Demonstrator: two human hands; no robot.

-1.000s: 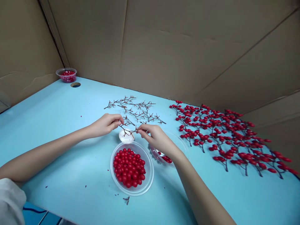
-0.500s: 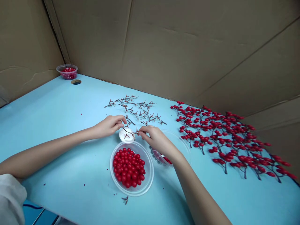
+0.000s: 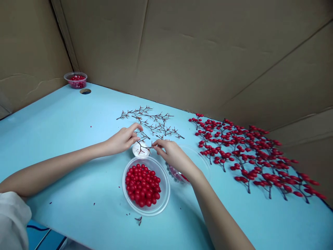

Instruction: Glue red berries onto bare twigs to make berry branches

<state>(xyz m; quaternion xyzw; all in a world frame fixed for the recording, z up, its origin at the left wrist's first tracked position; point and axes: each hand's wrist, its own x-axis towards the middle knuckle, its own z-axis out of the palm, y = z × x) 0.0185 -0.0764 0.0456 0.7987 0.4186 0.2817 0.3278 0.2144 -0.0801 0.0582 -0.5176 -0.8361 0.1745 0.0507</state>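
My right hand (image 3: 171, 154) pinches one end of a bare brown artificial twig (image 3: 146, 147) between thumb and fingertips. The twig reaches left over a small white round dish (image 3: 137, 150), whose contents I cannot make out. Just left of the twig, my left hand (image 3: 123, 139) has its index finger raised and parted from the thumb, with nothing visible between them. In front of the dish sits a clear plastic bowl (image 3: 167, 198) of round red berries (image 3: 142, 185).
Several bare twigs (image 3: 156, 121) lie behind my hands. To the right, many berry-covered sprigs (image 3: 241, 149) are spread out. A clear container (image 3: 178, 174) is partly hidden by my right forearm. Another berry tub (image 3: 77, 81) stands in the far left corner. A twig scrap (image 3: 139, 220) lies near the front.
My left index finger has lifted and spread away from the thumb. My right hand keeps its pinch on the twig in nearly the same place. The view has shifted slightly.
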